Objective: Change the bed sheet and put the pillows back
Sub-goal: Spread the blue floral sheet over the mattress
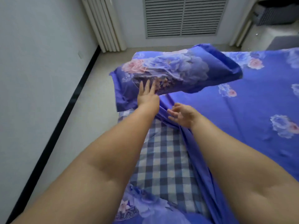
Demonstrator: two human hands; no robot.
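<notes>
A blue floral pillow lies tilted at the bed's far left corner, its right end raised off the sheet. My left hand reaches out with straight fingers touching the pillow's near side. My right hand hovers just below it with fingers spread and loosely bent, holding nothing, above a bunched fold of the blue floral sheet. The sheet covers the right part of the bed. A blue-and-white checked cover shows between my forearms. Another blue floral pillow lies near the bottom edge.
A white wall with a black skirting board runs along the left, with a strip of pale floor between it and the bed. A louvred panel and white pipes stand at the far wall. A dark basket sits top right.
</notes>
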